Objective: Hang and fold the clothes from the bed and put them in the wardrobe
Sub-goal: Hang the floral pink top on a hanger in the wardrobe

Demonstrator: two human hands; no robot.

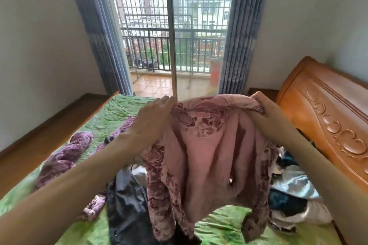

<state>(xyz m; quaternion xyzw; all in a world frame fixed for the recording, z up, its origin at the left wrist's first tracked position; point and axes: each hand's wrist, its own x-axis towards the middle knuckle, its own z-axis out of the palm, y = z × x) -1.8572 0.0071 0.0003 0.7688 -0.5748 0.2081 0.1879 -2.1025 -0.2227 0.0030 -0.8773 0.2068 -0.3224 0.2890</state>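
Note:
I hold a pink rose-patterned jacket (207, 151) up above the bed, its plain pink lining facing me. My left hand (154, 117) grips its left shoulder, and my right hand (264, 109) grips the right shoulder. The sleeves and hem hang down toward the green bedsheet (111, 113). A purple floral garment (67, 155) lies spread on the sheet at the left. Under the jacket sits a dark grey garment (127, 201). A heap of blue, black and white clothes (290, 191) lies at the right. No wardrobe or hanger is in view.
The carved wooden headboard (326, 117) rises at the right. Beyond the bed a glass sliding door (173, 45) with blue curtains (99, 32) opens onto a balcony. Wooden floor (49, 117) runs along the left wall.

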